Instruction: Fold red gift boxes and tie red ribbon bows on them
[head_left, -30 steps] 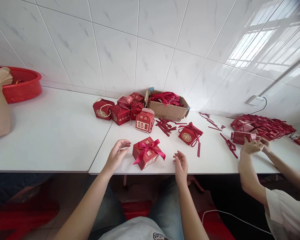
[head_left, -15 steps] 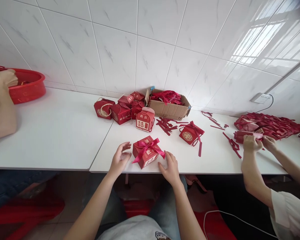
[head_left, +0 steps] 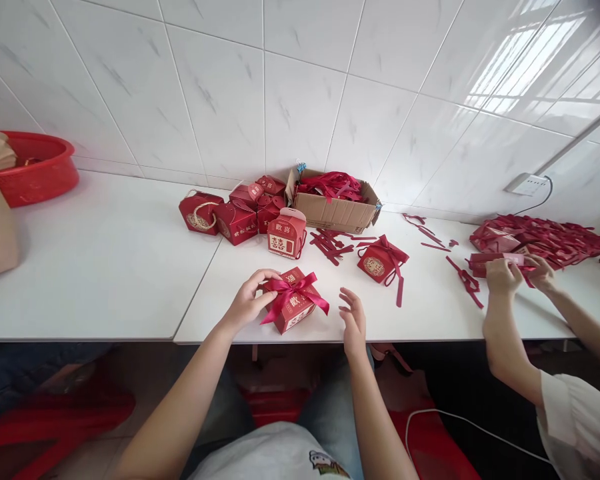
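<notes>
A red gift box [head_left: 300, 308] with gold and white lettering lies near the table's front edge, a magenta ribbon bow [head_left: 294, 288] tied over its top. At its left side my left hand [head_left: 253, 299] grips the box's upper corner, fingers behind and thumb in front by the bow's loop. My right hand [head_left: 354, 323] is held apart from the box, to its right, with the fingers spread and nothing in them. Beyond the box stands an upright red box [head_left: 286, 233], and to the right a red box with cord and ribbon [head_left: 380, 260].
Several red boxes [head_left: 237, 222] cluster at the back. A cardboard carton [head_left: 335, 212] holds red ribbons, with loose strips [head_left: 331, 247] before it. On the right, a co-worker's hands [head_left: 504, 275] hold a red box near a ribbon pile [head_left: 555, 240]. A red basin [head_left: 45, 175] stands far left.
My left hand has moved right and closed on the gift box's corner. My right hand has drawn away from the box to the right. The view has shifted slightly.
</notes>
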Demonstrator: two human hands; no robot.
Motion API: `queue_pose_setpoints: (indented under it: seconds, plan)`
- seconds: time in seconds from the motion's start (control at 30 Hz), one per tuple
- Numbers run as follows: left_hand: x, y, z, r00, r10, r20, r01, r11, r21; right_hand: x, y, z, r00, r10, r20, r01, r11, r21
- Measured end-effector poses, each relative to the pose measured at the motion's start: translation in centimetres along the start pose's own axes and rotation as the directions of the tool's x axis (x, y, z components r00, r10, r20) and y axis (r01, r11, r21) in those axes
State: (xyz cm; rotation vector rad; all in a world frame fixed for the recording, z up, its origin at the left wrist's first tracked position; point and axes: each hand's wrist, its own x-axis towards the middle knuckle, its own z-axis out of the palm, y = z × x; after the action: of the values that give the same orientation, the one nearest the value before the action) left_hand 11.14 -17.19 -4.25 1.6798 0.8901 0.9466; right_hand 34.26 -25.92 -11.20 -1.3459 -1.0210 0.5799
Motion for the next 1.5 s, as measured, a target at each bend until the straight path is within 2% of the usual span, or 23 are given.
queue_pose_setpoints:
  seconds: [0.13,0.23,0.33,0.47,0.67,0.83,0.97,1.13,1.23,1.5]
  plan:
    - [0.8,0.9,-1.0,0.992,0.07,0.103,-0.086,0.984,0.156,2.5,-3.5,0.6,0.995,-0.019,0.096,0.016,0.999,0.031]
    - [1.4,1.8,-1.6,0.971,0.081,0.223,-0.131,0.966,0.221,3.4,-5.7,2.4,0.98,0.033,0.195,-0.028,0.999,-0.024]
    - [1.6,2.2,-2.1,0.957,0.073,0.28,-0.138,0.966,0.218,3.4,-6.5,4.6,0.967,0.107,0.232,-0.093,0.993,-0.072]
    - [1.4,1.9,-2.4,0.947,0.047,0.318,-0.112,0.976,0.189,2.9,-6.4,6.2,0.958,0.164,0.237,-0.151,0.986,-0.071]
    - [1.3,1.5,-3.0,0.926,0.042,0.375,-0.109,0.981,0.158,2.6,-6.5,5.6,0.912,0.221,0.346,-0.231,0.973,-0.013]
    - [2.4,1.2,-3.2,0.907,0.09,0.411,-0.134,0.988,0.079,2.4,-6.6,5.6,0.906,0.205,0.371,-0.241,0.969,0.053]
    - [3.2,0.7,-2.8,0.897,0.071,0.437,-0.065,0.997,-0.03,2.4,-6.5,5.8,0.902,0.231,0.364,-0.268,0.962,0.054]
    - [2.9,0.7,-2.3,0.919,0.022,0.394,-0.017,1.0,-0.015,2.5,-6.1,5.8,0.905,0.234,0.354,-0.236,0.971,-0.038]
    - [2.7,0.9,-2.3,0.915,-0.005,0.403,0.007,1.0,-0.003,2.5,-5.9,5.8,0.911,0.222,0.349,-0.203,0.975,-0.091]
    - [3.1,1.0,-2.8,0.891,0.004,0.454,-0.067,0.99,0.124,2.5,-5.7,5.9,0.911,0.222,0.347,-0.19,0.974,-0.125]
